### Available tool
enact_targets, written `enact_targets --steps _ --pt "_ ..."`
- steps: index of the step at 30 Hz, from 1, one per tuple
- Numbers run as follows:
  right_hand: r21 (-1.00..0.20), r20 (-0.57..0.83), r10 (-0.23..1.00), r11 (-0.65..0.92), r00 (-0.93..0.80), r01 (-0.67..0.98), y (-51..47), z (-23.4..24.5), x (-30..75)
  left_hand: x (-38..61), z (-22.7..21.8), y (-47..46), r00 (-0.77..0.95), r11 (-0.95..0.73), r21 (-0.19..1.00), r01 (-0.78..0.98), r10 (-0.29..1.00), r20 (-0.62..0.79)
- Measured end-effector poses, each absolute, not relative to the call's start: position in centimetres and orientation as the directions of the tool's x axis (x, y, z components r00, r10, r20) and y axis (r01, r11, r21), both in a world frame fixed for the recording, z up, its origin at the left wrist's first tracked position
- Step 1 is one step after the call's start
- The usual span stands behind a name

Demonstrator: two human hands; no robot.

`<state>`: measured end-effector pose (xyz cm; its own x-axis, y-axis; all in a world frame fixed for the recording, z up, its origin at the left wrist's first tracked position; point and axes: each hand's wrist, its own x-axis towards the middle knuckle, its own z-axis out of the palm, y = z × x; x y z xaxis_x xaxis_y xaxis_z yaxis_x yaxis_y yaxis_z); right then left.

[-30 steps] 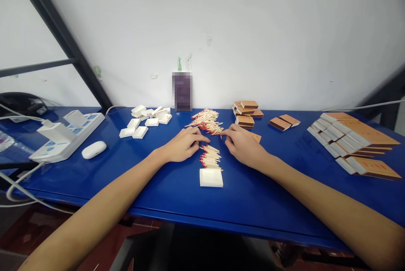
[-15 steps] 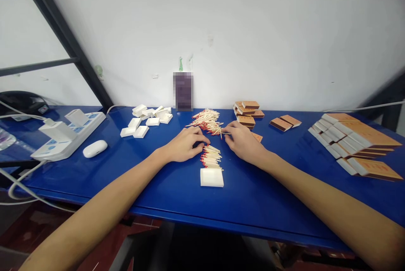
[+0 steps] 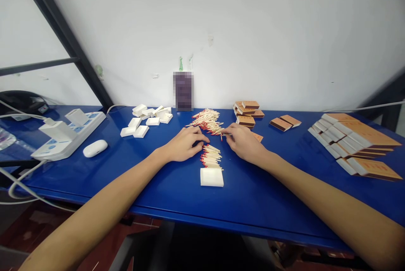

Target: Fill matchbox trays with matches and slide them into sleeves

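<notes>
My left hand (image 3: 185,143) rests on the blue table (image 3: 158,186) with its fingers curled down, fingertips at the left end of a tidy row of red-tipped matches (image 3: 211,158). My right hand (image 3: 242,139) lies just right of that row and pinches a single match at the near edge of the loose pile of matches (image 3: 207,120). A white inner matchbox tray (image 3: 211,177) sits right below the tidy row.
Several white trays (image 3: 147,118) lie at the back left and brown matchbox sleeves (image 3: 248,112) at the back right. Stacked long brown boxes (image 3: 356,144) fill the far right. A power strip with adapters (image 3: 65,133) and a white earbud case (image 3: 95,148) sit at the left.
My right hand has edged up to the loose pile and closed its fingertips on a match. My left hand has barely shifted.
</notes>
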<state>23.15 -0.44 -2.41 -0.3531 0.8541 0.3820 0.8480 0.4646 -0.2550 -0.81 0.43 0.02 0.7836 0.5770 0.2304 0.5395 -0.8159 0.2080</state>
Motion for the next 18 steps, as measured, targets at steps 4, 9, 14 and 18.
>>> enact_targets --steps 4,9,14,18 --pt "-0.255 0.386 0.848 0.476 -0.363 0.842 -0.52 -2.4 23.12 -0.82 0.1 0.39 0.785 -0.815 0.202 0.544 0.579 0.222" --pt "-0.254 0.382 0.844 0.488 -0.377 0.835 -0.61 -2.45 23.09 -0.86 0.1 0.4 0.785 -0.815 0.208 0.541 0.578 0.223" --pt "-0.265 0.398 0.843 0.482 -0.361 0.835 -0.85 -2.55 23.02 -0.88 0.03 0.39 0.783 -0.814 0.206 0.543 0.579 0.225" --pt "-0.276 0.394 0.851 0.47 -0.348 0.838 -1.11 -2.53 22.94 -0.87 0.0 0.37 0.781 -0.812 0.204 0.548 0.583 0.222"
